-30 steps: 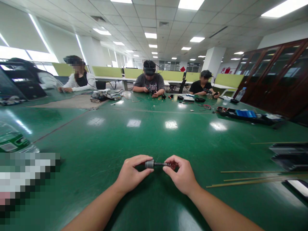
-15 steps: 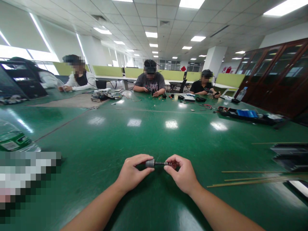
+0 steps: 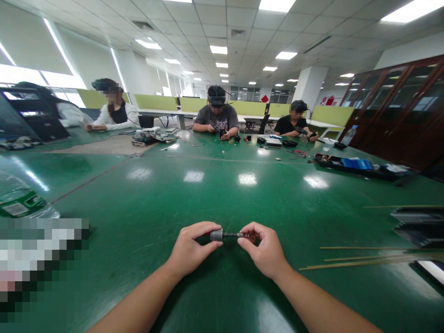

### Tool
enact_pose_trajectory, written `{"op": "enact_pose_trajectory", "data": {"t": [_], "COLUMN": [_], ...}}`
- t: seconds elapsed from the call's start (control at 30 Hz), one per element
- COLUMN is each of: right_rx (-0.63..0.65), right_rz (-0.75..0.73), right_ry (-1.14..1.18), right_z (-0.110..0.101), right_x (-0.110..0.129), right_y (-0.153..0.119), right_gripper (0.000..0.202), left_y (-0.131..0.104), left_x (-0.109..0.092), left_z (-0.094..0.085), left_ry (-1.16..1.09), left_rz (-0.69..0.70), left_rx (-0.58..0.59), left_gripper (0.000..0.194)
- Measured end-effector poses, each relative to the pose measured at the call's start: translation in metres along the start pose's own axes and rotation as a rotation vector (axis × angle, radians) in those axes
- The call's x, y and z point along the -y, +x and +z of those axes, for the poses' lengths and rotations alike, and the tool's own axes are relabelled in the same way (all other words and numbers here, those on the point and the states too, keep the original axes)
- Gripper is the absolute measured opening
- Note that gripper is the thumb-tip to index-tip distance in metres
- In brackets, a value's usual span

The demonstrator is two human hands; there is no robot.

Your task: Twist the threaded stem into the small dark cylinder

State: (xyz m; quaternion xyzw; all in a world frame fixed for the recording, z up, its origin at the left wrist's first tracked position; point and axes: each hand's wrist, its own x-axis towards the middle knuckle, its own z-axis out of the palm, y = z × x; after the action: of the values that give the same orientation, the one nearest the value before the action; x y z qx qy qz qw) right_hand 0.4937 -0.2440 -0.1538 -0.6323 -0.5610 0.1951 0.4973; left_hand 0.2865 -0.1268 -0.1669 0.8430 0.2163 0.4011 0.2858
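Close in front of me, a grey metal cylinder with a thin dark shaft [image 3: 230,235] lies sideways between my hands. My left hand [image 3: 190,245] pinches the grey cylinder end [image 3: 216,235] between thumb and fingers. At the other end, my right hand [image 3: 264,247] has its thumb and forefinger closed on the shaft's tip, where a small coil like a spring [image 3: 246,236] shows. Part of that tip is hidden by the right fingers. Both hands are just over the green tabletop [image 3: 222,199]; I cannot tell whether they rest on it.
Thin yellowish rods [image 3: 360,260] and dark channel pieces [image 3: 416,226] lie at right. A plastic bottle [image 3: 24,199] stands at left beside a blurred-out flat thing [image 3: 38,254]. Across the table, co-workers sit by tools and parts; a long black tray [image 3: 360,166] lies far right.
My right hand has shifted very slightly to the right at the shaft's tip. The left hand and the cylinder look unmoved.
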Motion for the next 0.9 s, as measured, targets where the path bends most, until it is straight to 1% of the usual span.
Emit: {"op": "enact_pose_trajectory", "data": {"t": [0.9], "right_rx": [-0.001], "right_rz": [-0.016], "right_ry": [0.011], "right_z": [-0.0036], "right_x": [-0.0001], "right_y": [0.0005], "right_gripper": [0.003], "left_y": [-0.0005], "left_x": [-0.0005], "left_z": [0.0004], "left_ry": [-0.012], "left_rz": [-0.019], "left_rx": [0.007], "left_gripper": [0.031]}}
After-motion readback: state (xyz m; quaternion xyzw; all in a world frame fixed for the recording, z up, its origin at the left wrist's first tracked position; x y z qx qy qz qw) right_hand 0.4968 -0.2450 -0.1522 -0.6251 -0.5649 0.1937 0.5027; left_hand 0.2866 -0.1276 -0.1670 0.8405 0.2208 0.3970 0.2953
